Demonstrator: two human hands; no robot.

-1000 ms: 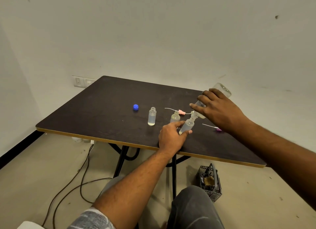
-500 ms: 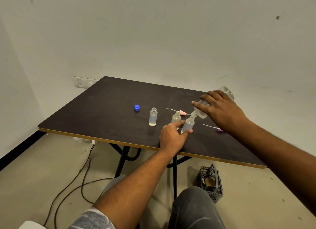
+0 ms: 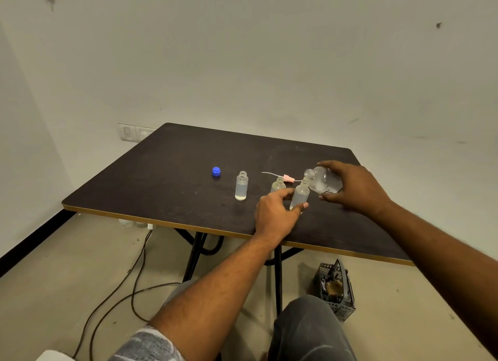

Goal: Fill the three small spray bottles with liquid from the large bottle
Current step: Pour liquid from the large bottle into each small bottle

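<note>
Three small clear bottles stand uncapped on the dark table. The left small bottle stands alone with liquid in it. The middle small bottle is partly hidden behind my left hand. That hand holds the right small bottle between thumb and fingers. My right hand grips the large clear bottle, tilted almost flat, its mouth just above and left of the right small bottle's neck. No stream of liquid is visible.
A blue cap lies left of the bottles. A pink spray top with a thin white tube lies behind them. Below the table are a black basket, cables and my knee.
My right hand has turned and lowered the large bottle, so its mouth now shows just above the small bottle. The second pink spray top is now hidden behind that hand. The camera shifted slightly.
</note>
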